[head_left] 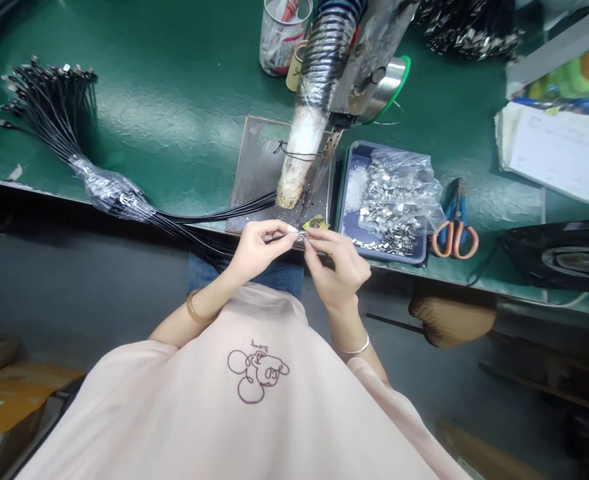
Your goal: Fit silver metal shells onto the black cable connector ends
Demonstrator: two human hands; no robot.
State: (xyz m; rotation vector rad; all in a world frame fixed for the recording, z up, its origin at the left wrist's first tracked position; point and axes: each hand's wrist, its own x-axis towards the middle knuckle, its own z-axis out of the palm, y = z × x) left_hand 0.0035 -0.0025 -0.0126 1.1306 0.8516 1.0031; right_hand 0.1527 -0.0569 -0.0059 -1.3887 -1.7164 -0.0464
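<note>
My left hand [263,248] pinches the end of a black cable close to the bench edge. Fingertip to fingertip with it, my right hand [338,261] is closed on a tiny metal piece at the cable's end; its exact kind is too small to make out. The bundle of black cables [119,190], wrapped in clear plastic, runs from the left toward my hands. Just beyond my fingers stands a soldering station, with a solder spool [389,87] and a whitish, scorched hose end [294,173]. A blue tray [347,200] of small metal connector shells [399,230] lies right of my hands.
Orange-handled cutters [455,233] lie right of the tray. A clear cup [281,40] stands at the back. Papers [557,150] and a black device [564,257] are at the right. More cables [469,27] lie at the far right back.
</note>
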